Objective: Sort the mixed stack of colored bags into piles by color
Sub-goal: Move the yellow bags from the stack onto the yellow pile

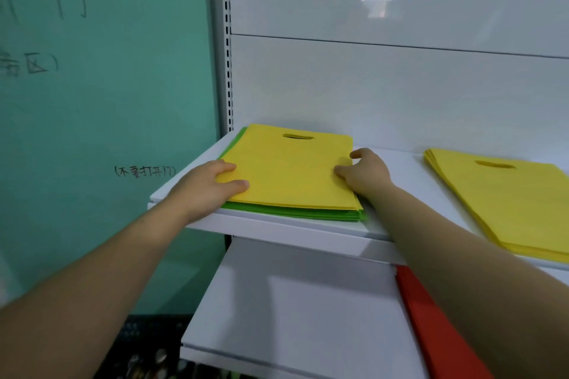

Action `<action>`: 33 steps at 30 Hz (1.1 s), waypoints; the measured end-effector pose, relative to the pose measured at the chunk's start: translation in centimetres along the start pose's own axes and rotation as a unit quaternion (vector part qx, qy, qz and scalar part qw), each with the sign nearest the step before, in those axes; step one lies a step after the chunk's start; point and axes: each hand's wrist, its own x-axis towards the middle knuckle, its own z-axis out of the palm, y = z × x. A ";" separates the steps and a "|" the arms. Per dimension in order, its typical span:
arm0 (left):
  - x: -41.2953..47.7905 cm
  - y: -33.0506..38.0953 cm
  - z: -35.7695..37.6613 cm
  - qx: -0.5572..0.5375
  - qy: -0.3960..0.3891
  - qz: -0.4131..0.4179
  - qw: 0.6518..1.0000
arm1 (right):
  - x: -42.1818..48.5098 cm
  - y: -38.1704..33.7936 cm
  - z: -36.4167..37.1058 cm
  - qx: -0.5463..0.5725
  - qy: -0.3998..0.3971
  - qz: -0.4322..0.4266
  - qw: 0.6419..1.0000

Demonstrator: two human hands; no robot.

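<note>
**Yellow on top, green underneath, both hands on the stack**

The biggest thing in view is the teal wall [107,108] on the left, with some handwriting scrawled on it. Next to it is a white shelving unit with a glossy back panel [400,86] and a slotted upright [227,40] running down its left side.

The upper shelf [277,229] carries two lots of bags. The mixed stack [295,212] sits at the shelf's left end, close to the front edge. The yellow pile [508,203] lies well apart from it on the right, all yellow as far as I can see.

On the lower shelf [292,317], some red bags [431,326] poke out at the right, partly hidden behind the right forearm.

In the mixed stack, the top yellow bag [286,172] lies flat with its handle cut-out toward the back panel. A layer of green bags [234,140] peeks out along the left and front edges.

The left hand [209,184] rests on the bag's left edge, with its thumb and a finger lying fairly straight on top and holding nothing. The right hand [366,172] is at the right edge. Its fingers are curled and its thumb is on the yellow surface, so it looks like it's pinching that edge.
</note>
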 end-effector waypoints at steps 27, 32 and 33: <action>0.7 3.7 -1.9 -0.022 -0.110 -0.008 0.994 | -2.7 -2.6 -6.5 0.249 0.148 -0.197 0.936; 0.7 7.1 -0.8 -0.170 0.032 0.041 0.984 | -2.7 -1.2 -10.3 0.264 0.198 -0.181 0.926; 0.7 7.9 -0.3 -0.176 0.045 0.049 0.982 | -2.6 -0.6 -11.1 0.251 0.204 -0.179 0.929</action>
